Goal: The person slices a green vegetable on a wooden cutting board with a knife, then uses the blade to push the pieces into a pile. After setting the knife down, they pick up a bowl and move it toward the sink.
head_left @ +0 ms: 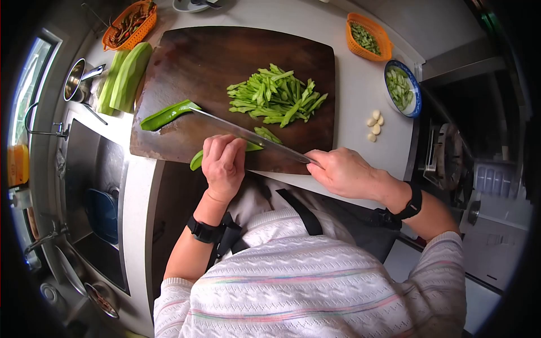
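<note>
In the head view, my right hand (344,172) is closed round the handle of a long kitchen knife (253,135), whose blade reaches left across the near part of the dark wooden cutting board (236,53). Curled fingers of my left hand (224,160) press a long green vegetable piece (196,160), partly hidden under them, against the board's near edge, beside the blade. A few cut slices (267,135) lie just beyond the blade. Farther back is a heap of green strips (276,96). Near the knife tip, another long, glossy green piece (168,115) lies on the board.
Two pale green peeled gourds (128,79) lie left of the board. Orange baskets stand at the back left (131,25) and back right (369,36). A blue-rimmed bowl (417,93) and several garlic cloves (373,127) are at right; a sink (101,163) is at left.
</note>
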The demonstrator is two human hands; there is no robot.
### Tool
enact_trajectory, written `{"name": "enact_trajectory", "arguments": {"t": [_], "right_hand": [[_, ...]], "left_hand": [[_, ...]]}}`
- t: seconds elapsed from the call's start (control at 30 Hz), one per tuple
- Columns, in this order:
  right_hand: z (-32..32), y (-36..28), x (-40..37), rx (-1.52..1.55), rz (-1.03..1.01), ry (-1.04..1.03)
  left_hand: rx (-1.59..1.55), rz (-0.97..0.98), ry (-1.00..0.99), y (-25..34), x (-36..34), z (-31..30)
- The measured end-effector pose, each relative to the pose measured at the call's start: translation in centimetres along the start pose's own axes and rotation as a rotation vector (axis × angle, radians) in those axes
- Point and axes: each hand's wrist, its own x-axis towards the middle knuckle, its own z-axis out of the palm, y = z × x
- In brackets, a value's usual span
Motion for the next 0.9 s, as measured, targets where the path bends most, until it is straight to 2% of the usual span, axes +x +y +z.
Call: {"name": "enact_trajectory", "arguments": {"t": [0.27, 0.57, 0.67, 0.9], "right_hand": [[-0.7, -0.8, 0.6, -0.037, 0.039, -0.098], [1.4, 0.0, 1.7, -0.035, -0.002, 0.016], [1.1, 0.1, 1.8, -0.023, 0.004, 0.007], [-0.1, -0.6, -0.2, -0.062, 0.003, -0.017]], "left_hand": [[-0.009, -0.018, 0.002, 0.0, -0.2, 0.0], [0.035, 0.074, -0.056, 0.0, 0.7, -1.2], [0.047, -0.014, -0.021, -0.7, 0.3, -1.0], [0.036, 0.001, -0.019, -0.9, 0.0, -0.9]]}}
